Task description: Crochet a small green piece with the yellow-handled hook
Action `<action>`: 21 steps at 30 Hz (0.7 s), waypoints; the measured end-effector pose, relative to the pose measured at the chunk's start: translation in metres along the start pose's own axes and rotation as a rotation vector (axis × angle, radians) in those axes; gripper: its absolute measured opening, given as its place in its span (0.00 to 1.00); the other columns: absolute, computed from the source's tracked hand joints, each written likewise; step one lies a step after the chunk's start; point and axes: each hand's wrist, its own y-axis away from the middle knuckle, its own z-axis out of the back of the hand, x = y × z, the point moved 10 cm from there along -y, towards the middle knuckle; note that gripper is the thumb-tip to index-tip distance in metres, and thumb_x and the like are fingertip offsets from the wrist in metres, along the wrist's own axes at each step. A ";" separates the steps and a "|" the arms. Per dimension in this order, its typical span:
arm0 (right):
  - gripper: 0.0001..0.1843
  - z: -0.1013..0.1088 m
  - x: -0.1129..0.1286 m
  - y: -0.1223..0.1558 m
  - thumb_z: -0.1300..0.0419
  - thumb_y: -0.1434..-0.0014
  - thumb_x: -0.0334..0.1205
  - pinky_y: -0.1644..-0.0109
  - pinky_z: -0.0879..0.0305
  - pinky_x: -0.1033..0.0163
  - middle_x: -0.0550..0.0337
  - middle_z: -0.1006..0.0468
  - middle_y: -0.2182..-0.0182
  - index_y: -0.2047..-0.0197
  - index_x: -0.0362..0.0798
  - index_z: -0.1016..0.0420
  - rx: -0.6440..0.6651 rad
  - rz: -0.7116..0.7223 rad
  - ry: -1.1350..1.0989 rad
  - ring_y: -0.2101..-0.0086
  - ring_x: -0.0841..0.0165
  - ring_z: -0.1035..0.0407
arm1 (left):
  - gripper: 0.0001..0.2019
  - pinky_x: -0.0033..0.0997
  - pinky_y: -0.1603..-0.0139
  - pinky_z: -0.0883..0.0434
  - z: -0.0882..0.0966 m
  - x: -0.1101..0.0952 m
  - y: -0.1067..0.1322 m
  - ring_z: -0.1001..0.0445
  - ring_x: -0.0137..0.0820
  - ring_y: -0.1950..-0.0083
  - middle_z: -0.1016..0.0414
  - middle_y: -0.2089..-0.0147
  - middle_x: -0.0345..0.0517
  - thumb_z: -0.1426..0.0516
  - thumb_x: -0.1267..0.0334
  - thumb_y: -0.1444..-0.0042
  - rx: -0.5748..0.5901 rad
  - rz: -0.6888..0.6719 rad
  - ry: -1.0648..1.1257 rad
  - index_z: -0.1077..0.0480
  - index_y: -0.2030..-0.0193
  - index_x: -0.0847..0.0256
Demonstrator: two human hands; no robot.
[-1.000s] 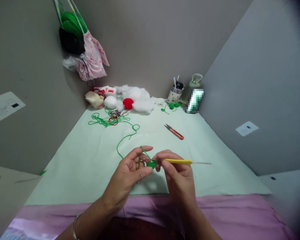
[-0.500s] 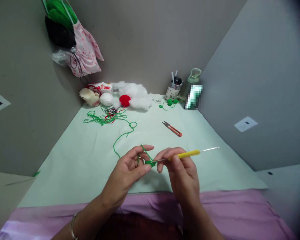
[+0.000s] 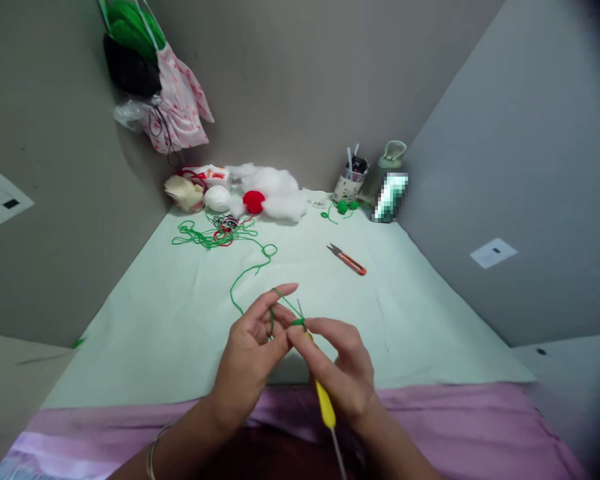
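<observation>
A small green crochet piece [image 3: 298, 323] is pinched between the thumb and fingers of my left hand [image 3: 254, 347]. Green yarn [image 3: 287, 301] runs over the raised left index finger and down to the piece. My right hand [image 3: 343, 363] is closed around a crochet hook with a yellow handle [image 3: 324, 403]; its thumb and index finger meet at the green piece. One thin metal end of the hook sticks up beside the work, while the other points down toward my body. Fingers partly cover the stitches.
Behind my hands lie orange thread snips [image 3: 347, 259] and a loose tangle of green yarn [image 3: 207, 235]. Along the back stand white stuffing [image 3: 275, 190], a red ball [image 3: 253, 202], a white ball [image 3: 217, 199], a pen cup [image 3: 347, 187] and a bottle [image 3: 391, 157]. Small green pieces [image 3: 343, 207] lie near the cup.
My right hand has turned the hook from nearly level, pointing right, to steep with its yellow handle pointing down toward me. Both hands have come closer together at the green piece.
</observation>
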 end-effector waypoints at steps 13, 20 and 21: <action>0.13 -0.007 -0.035 -0.012 0.40 0.30 0.33 0.60 0.26 0.55 0.56 0.18 0.61 0.55 0.59 0.15 -0.160 -0.448 -0.663 0.61 0.61 0.24 | 0.25 0.23 0.69 0.40 -0.005 -0.003 0.002 0.32 0.26 0.63 0.25 0.61 0.43 0.28 0.61 0.46 0.109 0.061 0.108 0.21 0.41 0.56; 0.25 0.005 -0.007 -0.010 0.37 0.35 0.29 0.57 0.23 0.50 0.55 0.17 0.54 0.42 0.68 0.18 -0.144 -0.208 -0.274 0.57 0.57 0.22 | 0.22 0.22 0.65 0.35 -0.009 0.010 0.000 0.47 0.18 0.75 0.33 0.72 0.33 0.27 0.61 0.47 0.147 0.195 0.299 0.18 0.45 0.61; 0.22 0.008 -0.012 -0.010 0.38 0.34 0.29 0.58 0.24 0.51 0.55 0.17 0.57 0.45 0.66 0.17 -0.167 -0.249 -0.320 0.59 0.58 0.22 | 0.21 0.23 0.61 0.32 -0.010 0.012 0.000 0.51 0.16 0.76 0.36 0.73 0.31 0.27 0.62 0.47 0.160 0.237 0.351 0.18 0.46 0.62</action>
